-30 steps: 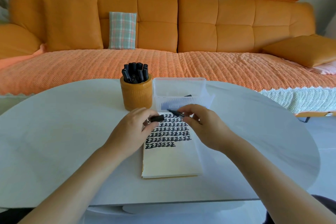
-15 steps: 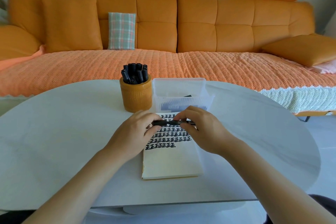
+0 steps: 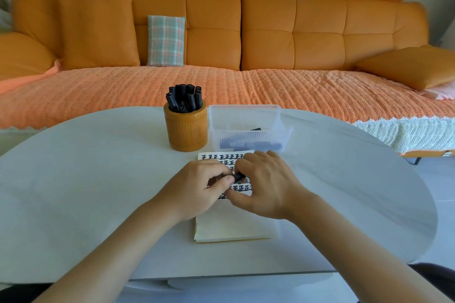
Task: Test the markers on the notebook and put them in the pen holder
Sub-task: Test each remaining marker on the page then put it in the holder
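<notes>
Hands meet above the notebook (image 3: 234, 227), which lies flat on the table (image 3: 98, 174) with its upper half covered in rows of black marks. The left hand (image 3: 194, 189) has its fingers curled, with thumb and forefinger pinching the left end of a black marker (image 3: 238, 176). The right hand (image 3: 268, 187) curls over the other end, its fingers bent and close together and the thumb tucked below. Only a short stretch of the marker shows between the two hands. It lies roughly level, just above the written rows. Whether its cap is on or off cannot be told.

Behind the notebook, at its far edge, stands a clear box (image 3: 246, 118). Dark things lie in its bottom, too blurred through the ribbed wall to name. Whether box and notebook touch cannot be told. Just left of the box stands the holder (image 3: 187, 130), a round orange-brown cup. It is upright and packed with black markers (image 3: 184, 98) that stick up above its rim. Holder and box stand side by side, very close.

Beyond the table runs an orange sofa (image 3: 270, 32), with a woven orange throw (image 3: 246, 86) over the seat and a plaid cushion (image 3: 166, 40) leaning against its back.
</notes>
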### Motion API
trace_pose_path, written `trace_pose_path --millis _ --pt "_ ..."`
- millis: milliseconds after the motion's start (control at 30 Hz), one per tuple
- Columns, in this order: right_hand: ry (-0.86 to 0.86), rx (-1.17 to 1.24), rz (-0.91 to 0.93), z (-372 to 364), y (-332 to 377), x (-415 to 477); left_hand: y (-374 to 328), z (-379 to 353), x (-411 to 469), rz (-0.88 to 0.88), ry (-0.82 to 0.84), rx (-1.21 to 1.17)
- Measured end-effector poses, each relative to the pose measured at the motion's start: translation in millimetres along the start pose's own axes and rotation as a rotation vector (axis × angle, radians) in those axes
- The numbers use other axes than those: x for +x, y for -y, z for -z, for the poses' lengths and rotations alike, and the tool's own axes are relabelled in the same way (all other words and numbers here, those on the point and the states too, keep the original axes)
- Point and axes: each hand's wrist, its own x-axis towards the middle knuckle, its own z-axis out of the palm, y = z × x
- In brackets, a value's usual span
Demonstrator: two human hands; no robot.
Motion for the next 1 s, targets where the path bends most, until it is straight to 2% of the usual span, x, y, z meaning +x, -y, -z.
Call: trace_pose_path --millis 100,267,367,533,633,767,900,1000 --pt "-0.002 -0.022 -0.052 -3 1 4 3 4 2 0.038 0.057 -0.029" --pt "0.067 -0.007 -0.175 -4 4 8 36 17 5 0.067 -0.12 0.291" --pt "0.147 0.056 -0.274 -3 6 9 62 23 2 0.151 -0.146 0.412" --pt "0.108 0.142 -0.339 -10 9 12 88 23 -3 0.204 -0.119 0.466" --pt "0.13 0.299 -0.339 -5 10 22 92 22 -4 0.198 -0.097 0.476" --pt "-0.059 0.581 -0.284 1 9 61 93 23 -1 0.204 -0.063 0.463" --pt "-0.203 0.827 -0.341 26 17 111 97 27 0 0.158 -0.061 0.461" --pt "-0.382 0.849 -0.366 42 20 147 102 32 5 0.194 -0.099 0.388"
